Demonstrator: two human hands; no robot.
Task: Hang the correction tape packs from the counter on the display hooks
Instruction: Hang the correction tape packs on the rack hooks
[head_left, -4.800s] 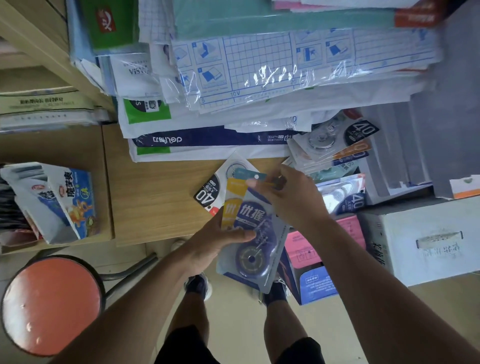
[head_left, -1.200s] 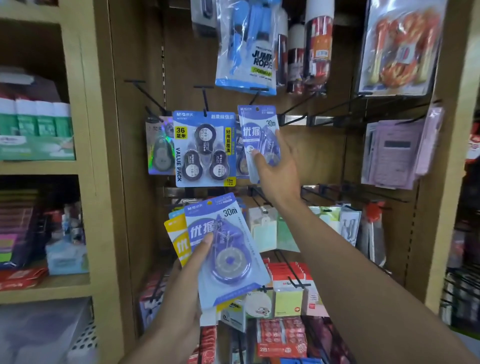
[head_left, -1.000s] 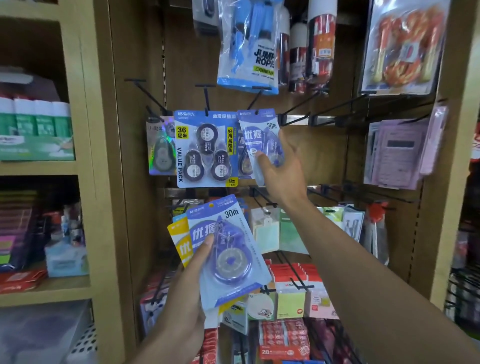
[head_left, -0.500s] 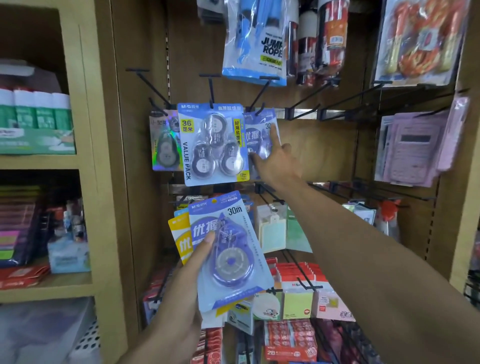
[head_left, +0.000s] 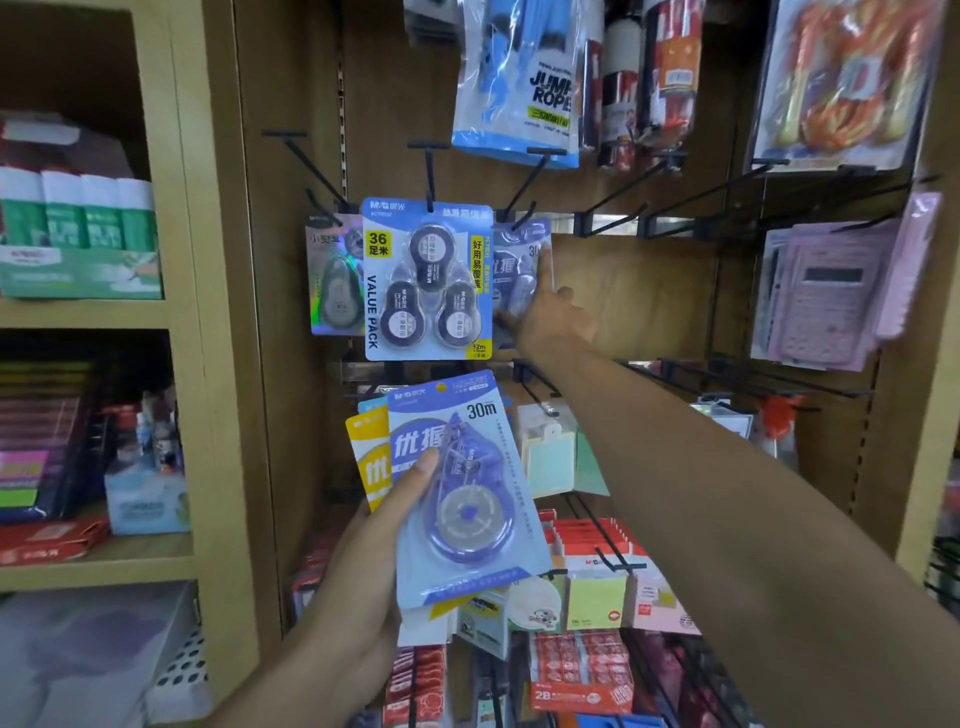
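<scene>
My left hand (head_left: 374, 551) is shut on a small stack of correction tape packs: a blue 30m pack (head_left: 467, 499) in front and a yellow pack (head_left: 371, 457) behind it, held low before the display. My right hand (head_left: 553, 322) reaches up to another blue 30m pack (head_left: 514, 265). That pack hangs on a black hook (head_left: 524, 192), partly behind a blue three-tape value pack (head_left: 428, 280). Thumb and fingers still grip its right edge. A holographic tape pack (head_left: 335, 280) hangs to the left.
Bare black hooks (head_left: 623, 197) stick out to the right of the tape row. A jump rope pack (head_left: 519, 88) hangs above, pink calculators (head_left: 831, 291) at right, sticky notes (head_left: 592, 597) below. A wooden shelf with glue sticks (head_left: 78, 218) stands at left.
I turned from the counter to the display carrying the packs. Over the last second my right hand slid the blue pack back along the hook, behind the value pack. My left hand stayed put.
</scene>
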